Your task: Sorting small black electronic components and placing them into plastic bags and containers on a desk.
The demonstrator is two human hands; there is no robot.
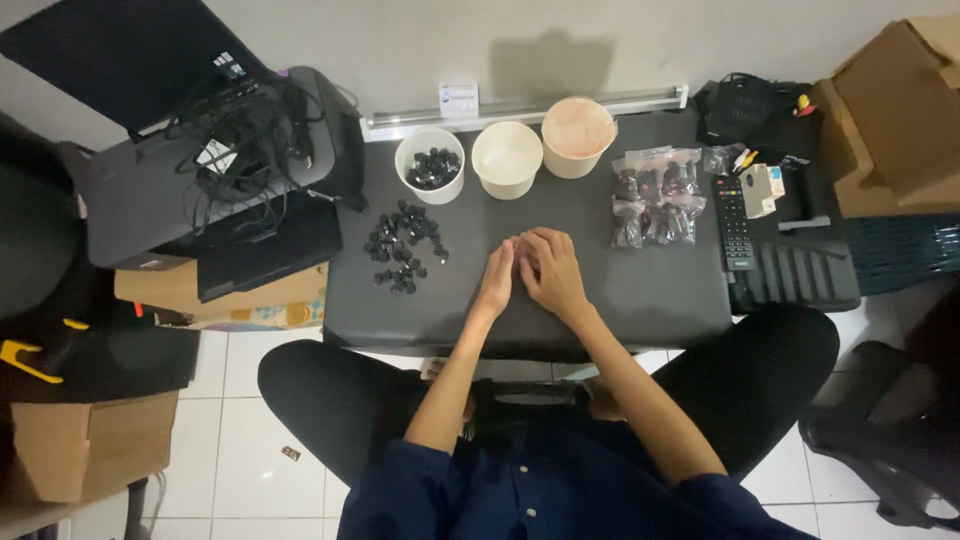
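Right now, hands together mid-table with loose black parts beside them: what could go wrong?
1. The loose black parts lie near the table's front-left edge; a sweep of the left hand could knock some onto the floor.
2. Whatever the right hand and left hand are working is hidden between the fingers; a small piece could slip out unseen.
3. The three cups stand close together at the back; reaching over could tip one.

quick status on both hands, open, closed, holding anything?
Left hand: fingers curled against the right hand; contents cannot be told.
Right hand: fingers curled over the left; contents cannot be told.
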